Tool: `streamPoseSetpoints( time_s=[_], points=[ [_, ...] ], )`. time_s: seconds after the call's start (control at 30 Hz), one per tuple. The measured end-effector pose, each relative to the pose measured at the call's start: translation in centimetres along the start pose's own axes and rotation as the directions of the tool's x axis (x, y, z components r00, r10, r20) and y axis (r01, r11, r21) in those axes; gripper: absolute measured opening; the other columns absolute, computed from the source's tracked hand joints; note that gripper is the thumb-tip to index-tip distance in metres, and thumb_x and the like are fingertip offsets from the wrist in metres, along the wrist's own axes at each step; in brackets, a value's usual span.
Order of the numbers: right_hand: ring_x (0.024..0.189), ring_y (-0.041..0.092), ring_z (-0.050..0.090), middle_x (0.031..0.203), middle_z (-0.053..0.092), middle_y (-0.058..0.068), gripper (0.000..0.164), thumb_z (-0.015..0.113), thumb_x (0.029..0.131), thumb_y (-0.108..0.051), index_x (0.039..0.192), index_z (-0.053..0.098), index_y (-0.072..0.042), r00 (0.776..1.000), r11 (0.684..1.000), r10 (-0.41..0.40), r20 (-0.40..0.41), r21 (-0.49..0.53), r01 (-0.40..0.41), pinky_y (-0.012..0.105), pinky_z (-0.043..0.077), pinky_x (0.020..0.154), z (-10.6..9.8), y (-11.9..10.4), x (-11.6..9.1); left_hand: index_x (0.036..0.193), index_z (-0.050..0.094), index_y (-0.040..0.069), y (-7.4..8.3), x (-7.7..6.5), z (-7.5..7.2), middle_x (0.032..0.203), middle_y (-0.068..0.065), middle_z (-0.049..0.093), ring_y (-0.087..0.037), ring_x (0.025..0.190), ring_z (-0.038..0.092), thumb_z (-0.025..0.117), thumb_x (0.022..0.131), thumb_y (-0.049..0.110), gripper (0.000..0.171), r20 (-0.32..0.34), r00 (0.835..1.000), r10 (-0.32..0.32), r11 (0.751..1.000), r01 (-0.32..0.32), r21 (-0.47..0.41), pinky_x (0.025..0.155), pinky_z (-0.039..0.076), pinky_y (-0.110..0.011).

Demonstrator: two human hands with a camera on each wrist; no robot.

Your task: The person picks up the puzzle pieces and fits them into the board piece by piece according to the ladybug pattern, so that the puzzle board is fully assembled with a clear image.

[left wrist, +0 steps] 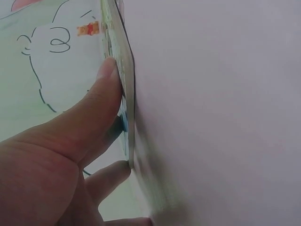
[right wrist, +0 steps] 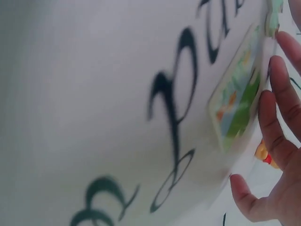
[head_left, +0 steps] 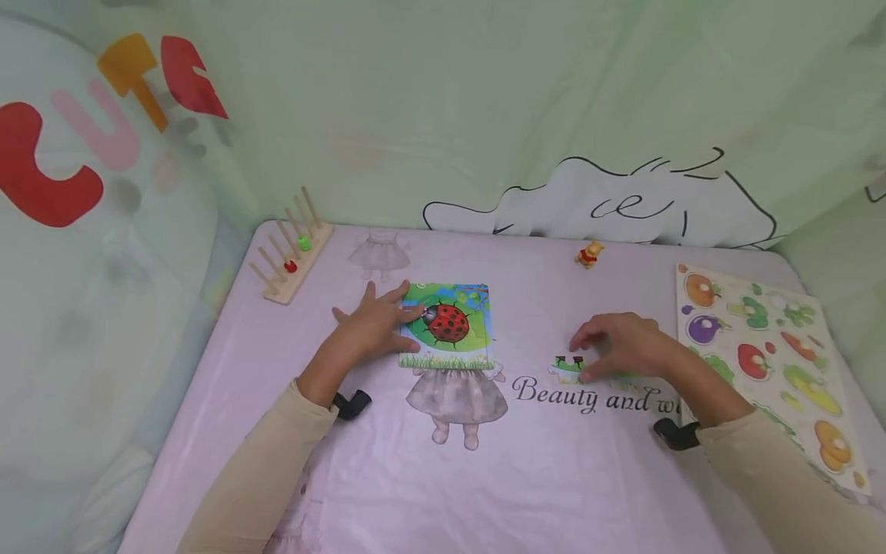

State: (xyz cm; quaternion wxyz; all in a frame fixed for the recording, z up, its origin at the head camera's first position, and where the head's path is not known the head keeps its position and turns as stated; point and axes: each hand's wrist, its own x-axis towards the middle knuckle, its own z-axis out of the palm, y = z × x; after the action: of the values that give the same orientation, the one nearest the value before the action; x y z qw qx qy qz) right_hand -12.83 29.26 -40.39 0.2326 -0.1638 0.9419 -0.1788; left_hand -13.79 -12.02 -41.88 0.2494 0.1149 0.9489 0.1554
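A square ladybug jigsaw puzzle (head_left: 450, 327) lies on the pink tablecloth. My left hand (head_left: 377, 323) is spread at its left side, with fingertips resting on the board. In the left wrist view, the thumb (left wrist: 101, 99) lies over the puzzle's edge (left wrist: 129, 103). To the right, my right hand (head_left: 626, 342) hovers low with thumb and fingers apart, nothing between them. Just by its thumb lies a loose puzzle piece (head_left: 566, 368) with a green and white print. In the right wrist view, a puzzle piece (right wrist: 237, 99) with green grass and orange flowers lies beside the fingers (right wrist: 273, 127).
A wooden peg rack (head_left: 298, 258) with a red and a green bead stands at the back left. A small bear figurine (head_left: 589, 255) is near the back edge. On the right lies a vegetable peg board (head_left: 775, 346). Curtains (head_left: 443, 115) close off the back.
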Motion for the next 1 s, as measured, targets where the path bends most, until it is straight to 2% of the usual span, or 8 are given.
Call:
streamPoseSetpoints(
  time_s=[0.13, 0.27, 0.57, 1.0],
  points=[
    [0.110, 0.022, 0.059, 0.117, 0.071, -0.005, 0.050, 0.094, 0.064, -0.050, 0.106, 0.075, -0.033, 1.000, 1.000, -0.022, -0.004, -0.011, 0.022, 0.043, 0.039, 0.089, 0.15, 0.53, -0.20, 0.150, 0.045, 0.043, -0.01, -0.03, 0.01, 0.173, 0.011, 0.006, -0.048, 0.156, -0.011, 0.077, 0.085, 0.053, 0.074, -0.001, 1.000, 0.001, 1.000, -0.001, -0.004, 0.098, 0.003, -0.092],
    [0.109, 0.022, 0.057, 0.116, 0.070, -0.006, 0.047, 0.095, 0.064, -0.047, 0.104, 0.074, -0.034, 0.999, 0.999, -0.044, -0.011, -0.016, 0.043, 0.043, 0.039, 0.088, 0.31, 0.69, -0.18, 0.151, 0.045, 0.042, -0.04, -0.03, -0.11, 0.173, 0.010, 0.007, -0.048, 0.156, -0.010, 0.077, 0.085, 0.052, 0.074, 0.001, 1.000, 0.007, 1.000, -0.007, -0.005, 0.098, 0.003, -0.092],
    [0.107, 0.025, 0.056, 0.113, 0.070, -0.004, 0.038, 0.096, 0.066, -0.037, 0.096, 0.072, -0.034, 0.999, 0.999, -0.043, -0.017, -0.027, 0.042, 0.056, 0.031, 0.087, 0.65, 0.33, 0.03, 0.152, 0.044, 0.041, 0.08, -0.28, -0.42, 0.173, 0.010, 0.005, -0.049, 0.155, -0.010, 0.077, 0.085, 0.051, 0.075, 0.014, 1.000, 0.011, 1.000, -0.011, -0.004, 0.097, 0.003, -0.092],
    [0.100, 0.019, 0.054, 0.100, 0.067, -0.011, 0.037, 0.093, 0.070, -0.037, 0.095, 0.068, -0.029, 0.998, 0.998, -0.062, 0.016, -0.011, 0.063, 0.040, 0.034, 0.083, 0.27, 1.13, 0.32, 0.153, 0.043, 0.042, 0.09, -0.23, -0.38, 0.173, 0.009, 0.005, -0.049, 0.155, -0.011, 0.077, 0.085, 0.052, 0.076, 0.017, 1.000, 0.010, 1.000, -0.010, 0.003, 0.097, 0.005, -0.092]
  ],
)
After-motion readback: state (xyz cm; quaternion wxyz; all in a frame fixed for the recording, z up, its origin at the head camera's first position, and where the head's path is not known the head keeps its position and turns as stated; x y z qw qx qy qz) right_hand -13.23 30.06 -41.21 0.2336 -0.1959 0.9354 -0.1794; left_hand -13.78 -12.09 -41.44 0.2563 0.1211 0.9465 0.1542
